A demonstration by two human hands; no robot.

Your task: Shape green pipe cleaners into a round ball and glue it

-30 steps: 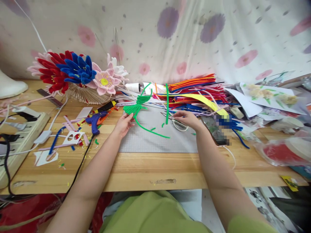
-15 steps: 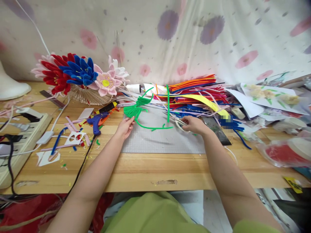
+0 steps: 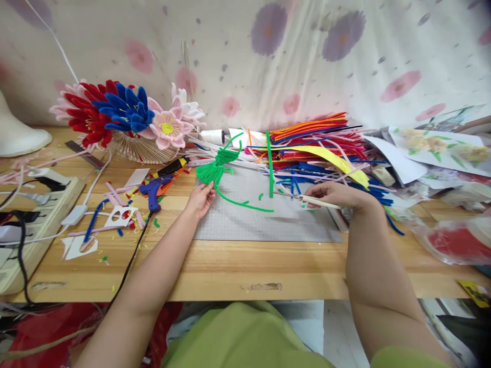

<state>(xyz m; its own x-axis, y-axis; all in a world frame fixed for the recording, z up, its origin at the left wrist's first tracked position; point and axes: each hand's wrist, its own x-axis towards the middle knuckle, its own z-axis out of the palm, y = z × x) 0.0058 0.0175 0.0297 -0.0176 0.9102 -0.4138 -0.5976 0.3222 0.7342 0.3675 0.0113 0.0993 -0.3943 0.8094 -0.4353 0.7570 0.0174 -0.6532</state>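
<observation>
In the head view, a grey mat (image 3: 238,225) lies on the tabletop (image 3: 215,271) before the person, perhaps there to shield the wood. The left hand (image 3: 201,200) is at the mat's left edge, thumb and fingers pinching the lower edge of a green bundle (image 3: 209,173) of fuzzy stems, gathered at a narrow waist. The bundle is over the mat's far left corner; the grip at its rim seems chosen to leave the waist and loose ends uncovered. One long strand (image 3: 245,205) curves from the bundle across the middle of the mat.

The right hand (image 3: 330,195), over the mat's right side, is closed around scissors (image 3: 322,202), their tips pointing left across the mat. The tips are close to the near end of a green strip (image 3: 270,163) that crosses the mat's far edge; whether they touch cannot be told. Green scraps (image 3: 261,196) lie on the mat near the tips.

Beyond the mat's far edge, a pile of coloured stems (image 3: 310,134) is heaped, presumably for easy reach. Left of the mat lies a blue glue gun (image 3: 152,193), its cord running toward the near edge, apparently kept aside to free the mat.
</observation>
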